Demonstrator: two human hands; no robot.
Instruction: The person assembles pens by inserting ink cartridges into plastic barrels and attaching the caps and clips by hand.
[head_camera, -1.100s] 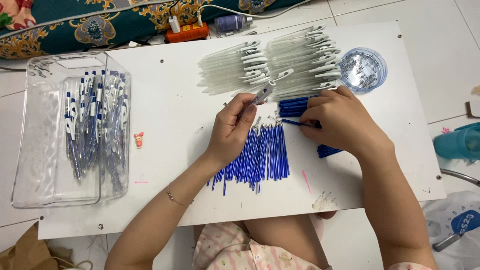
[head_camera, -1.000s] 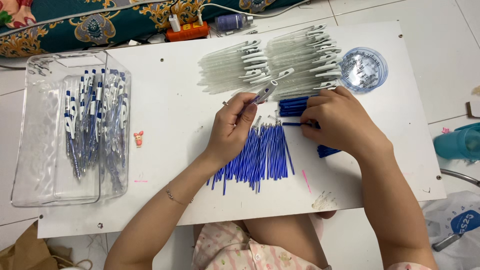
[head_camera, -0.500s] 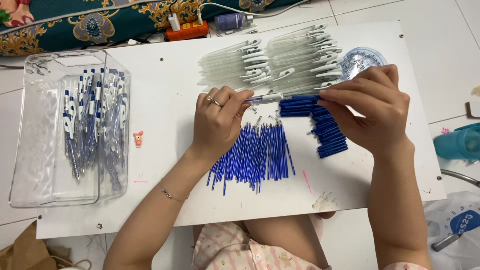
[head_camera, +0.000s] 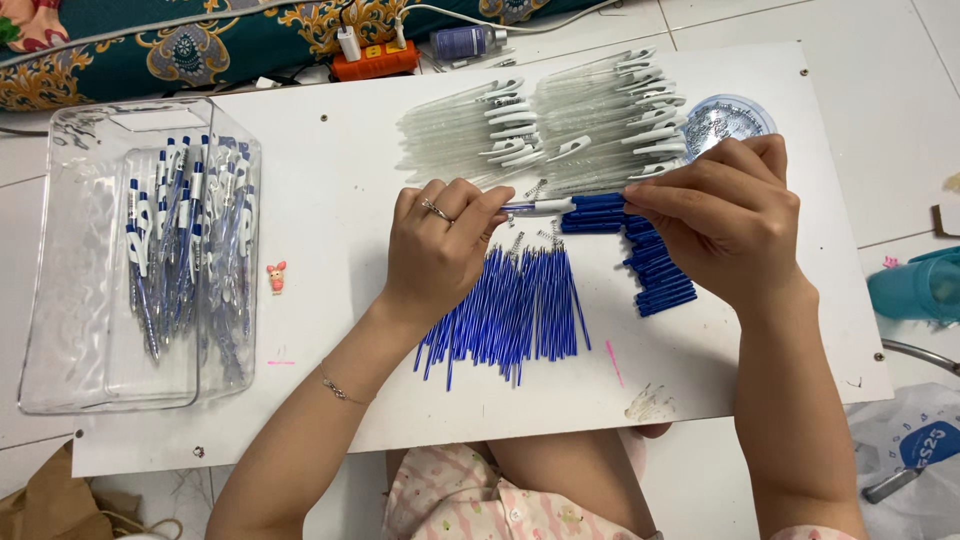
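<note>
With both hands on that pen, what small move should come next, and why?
Probably press the two halves fully together: the left hand pinches the clear barrel while the right hand holds its blue end, aligned end to end above the refills.

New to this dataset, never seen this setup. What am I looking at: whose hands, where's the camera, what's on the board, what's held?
No machine here: a person's two bare hands, filmed by a camera on their head looking down. The left hand and right hand hold one pen between them, a hand at each end. On the white board lie blue refills, blue pen parts, two piles of clear barrels and a round dish. At the left a clear bin holds finished pens.
</note>
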